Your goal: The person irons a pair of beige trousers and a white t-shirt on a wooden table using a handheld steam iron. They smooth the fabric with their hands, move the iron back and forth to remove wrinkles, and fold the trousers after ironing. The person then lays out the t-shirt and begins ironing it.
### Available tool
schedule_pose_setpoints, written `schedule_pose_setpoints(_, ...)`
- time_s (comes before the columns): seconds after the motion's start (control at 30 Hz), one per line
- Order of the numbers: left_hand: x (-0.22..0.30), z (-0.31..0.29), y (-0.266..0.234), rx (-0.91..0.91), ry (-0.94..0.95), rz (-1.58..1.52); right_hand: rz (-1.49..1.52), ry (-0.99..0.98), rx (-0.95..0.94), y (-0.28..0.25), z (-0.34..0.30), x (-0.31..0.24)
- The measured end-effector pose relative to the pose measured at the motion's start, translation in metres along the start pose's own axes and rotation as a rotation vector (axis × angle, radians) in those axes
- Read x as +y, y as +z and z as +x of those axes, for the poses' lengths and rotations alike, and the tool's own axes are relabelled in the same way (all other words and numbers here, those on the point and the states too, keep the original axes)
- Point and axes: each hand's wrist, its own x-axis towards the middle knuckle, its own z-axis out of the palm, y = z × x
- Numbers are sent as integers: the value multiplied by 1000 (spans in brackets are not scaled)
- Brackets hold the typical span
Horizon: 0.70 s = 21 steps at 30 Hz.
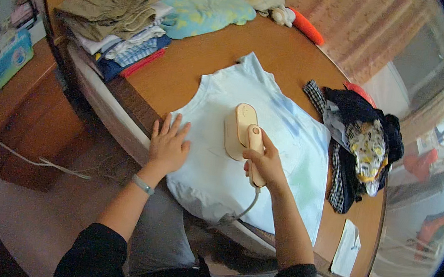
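Observation:
A pale blue sleeveless shirt (pixel 213 129) lies spread over the brown wooden surface, its lower part reaching the near edge. My right hand (pixel 267 164) is wrapped round the handle of a cream handheld iron (pixel 238 130), whose head rests on the middle of the shirt. From the handle's lower end a grey cord (pixel 251 204) runs down toward the near edge. My left hand (pixel 169 144) lies flat with fingers spread at the shirt's left edge, holding nothing. The iron's underside is hidden.
Folded clothes (pixel 120 18) are stacked at the far left beside a blue-yellow folded cloth (pixel 207 13). A heap of dark and checked clothes (pixel 365 135) lies to the right. Nearer sits a small white cloth (pixel 346 249). A white cable (pixel 23 154) hangs at the left.

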Motion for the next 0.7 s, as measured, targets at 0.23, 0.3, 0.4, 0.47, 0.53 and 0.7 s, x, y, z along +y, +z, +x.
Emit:
schedule_pose_setpoints(0.23, -2, -2, 0, 34, 35, -7, 7, -41, 230, -79, -25, 40)
schedule_pose_setpoints(0.3, -4, -3, -1, 10, 17, -3, 32, -26, 345, -111, -42, 51)
schedule_pose_setpoints(0.4, 14, 12, -27, -203, 3, 143, 20, 5, 539, -165, -63, 69)
schedule_pose_setpoints(0.47, 23, 29, -35, -261, 14, 229, 73, -10, 561, -186, -73, 73)
schedule_pose_setpoints(0.53, 28, 51, -18, -153, 50, 237, 32, -44, 568, -197, -72, 73)
schedule_pose_setpoints(0.7, 36, 56, 34, -56, 59, 10, -3, -81, 334, -123, -61, 36)
